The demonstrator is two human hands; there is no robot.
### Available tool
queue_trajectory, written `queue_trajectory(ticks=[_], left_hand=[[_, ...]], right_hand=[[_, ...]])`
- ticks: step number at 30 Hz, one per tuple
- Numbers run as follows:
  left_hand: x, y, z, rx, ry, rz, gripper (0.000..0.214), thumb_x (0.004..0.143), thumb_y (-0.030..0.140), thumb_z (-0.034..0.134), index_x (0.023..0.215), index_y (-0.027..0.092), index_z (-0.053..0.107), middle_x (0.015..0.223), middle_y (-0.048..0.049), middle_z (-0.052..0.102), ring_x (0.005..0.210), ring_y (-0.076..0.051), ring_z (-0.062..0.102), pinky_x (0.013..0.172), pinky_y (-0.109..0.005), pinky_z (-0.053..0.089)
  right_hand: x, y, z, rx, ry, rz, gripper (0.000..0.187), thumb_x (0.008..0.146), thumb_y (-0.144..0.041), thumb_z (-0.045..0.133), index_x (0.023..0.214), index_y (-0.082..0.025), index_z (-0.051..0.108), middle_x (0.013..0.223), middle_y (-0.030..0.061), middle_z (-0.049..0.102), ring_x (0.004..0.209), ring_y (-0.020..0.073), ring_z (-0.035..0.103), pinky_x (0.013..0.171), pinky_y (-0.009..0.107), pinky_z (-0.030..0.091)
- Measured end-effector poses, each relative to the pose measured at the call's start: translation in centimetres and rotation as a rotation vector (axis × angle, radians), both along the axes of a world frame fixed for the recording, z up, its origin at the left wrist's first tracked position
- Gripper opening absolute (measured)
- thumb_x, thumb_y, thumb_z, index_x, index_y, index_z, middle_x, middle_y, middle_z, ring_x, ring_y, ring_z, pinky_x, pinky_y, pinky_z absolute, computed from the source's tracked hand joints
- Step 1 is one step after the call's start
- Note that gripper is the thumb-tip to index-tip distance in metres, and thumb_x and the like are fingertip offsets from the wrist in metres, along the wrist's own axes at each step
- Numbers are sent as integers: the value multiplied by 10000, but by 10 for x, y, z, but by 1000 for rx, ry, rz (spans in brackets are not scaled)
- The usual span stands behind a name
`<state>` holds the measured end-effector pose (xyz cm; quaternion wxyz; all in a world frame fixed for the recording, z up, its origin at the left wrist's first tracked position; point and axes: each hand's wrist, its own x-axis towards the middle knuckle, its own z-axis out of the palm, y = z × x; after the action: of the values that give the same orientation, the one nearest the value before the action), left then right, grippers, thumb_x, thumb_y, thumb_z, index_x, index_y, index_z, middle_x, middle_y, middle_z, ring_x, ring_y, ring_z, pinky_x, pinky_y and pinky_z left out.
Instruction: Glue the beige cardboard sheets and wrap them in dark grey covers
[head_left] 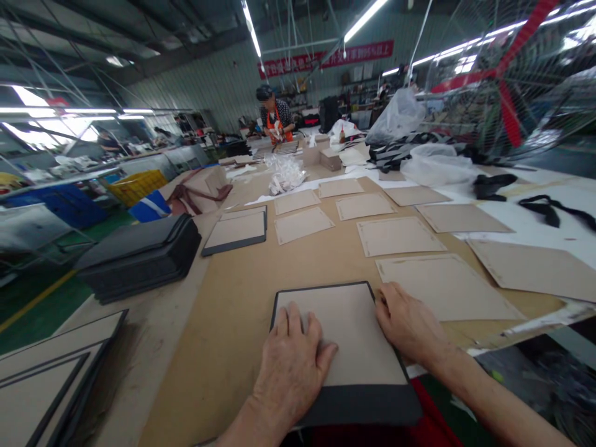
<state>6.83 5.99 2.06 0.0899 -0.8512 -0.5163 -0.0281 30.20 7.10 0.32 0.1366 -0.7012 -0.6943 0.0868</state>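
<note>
A beige cardboard sheet [347,323] lies on a dark foam panel [367,403] at the near edge of the long brown table [242,298]. My left hand [293,363] presses flat on the sheet, fingers stretched out. My right hand [407,323] rests on the panel's right edge, its fingers curled down against the border. Neither hand lifts anything.
Several loose cardboard sheets [400,236] cover the table ahead and to the right. Another assembled panel [236,233] lies further up. A stack of dark panels [139,254] sits at left, finished ones [51,372] at near left. A person [274,118] works at the far end. A red fan [507,74] stands at right.
</note>
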Motion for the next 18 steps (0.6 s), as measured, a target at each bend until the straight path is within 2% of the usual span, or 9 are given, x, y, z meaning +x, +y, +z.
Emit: queue_trajectory(ticks=[3,6,12,18], left_hand=[[-3,-2,-4,26,-41,6,450,933,472,516,1153,108,666,1339,-280,549,1247,-435,532,946,-552,508],[-3,-1,-5,40,-60,12,395,937,452,512,1104,127,660,1351,-245,554,1249,-408,538,963,-552,499],[-5,-3,-7,31,-106,9,428,936,468,508,1125,110,644,1375,-241,556,1311,-414,478,1017,-583,437],[-9,-5,-11,64,-234,20,502,903,464,572,1274,126,554,1392,-203,560,1326,-397,463,1055,-596,396]], right_hand=[[8,16,-1,14,107,11,341,1009,-260,409,1281,-106,547,1114,138,650,1012,240,633,883,343,454],[8,25,-3,26,183,49,305,991,-286,453,1199,-138,620,1098,122,647,1020,236,616,901,331,435],[2,28,2,102,364,-45,238,889,-281,552,1040,-135,662,1042,115,600,925,237,596,846,348,428],[-1,30,18,180,743,-77,242,819,-368,596,961,-175,625,831,22,621,762,186,580,700,304,440]])
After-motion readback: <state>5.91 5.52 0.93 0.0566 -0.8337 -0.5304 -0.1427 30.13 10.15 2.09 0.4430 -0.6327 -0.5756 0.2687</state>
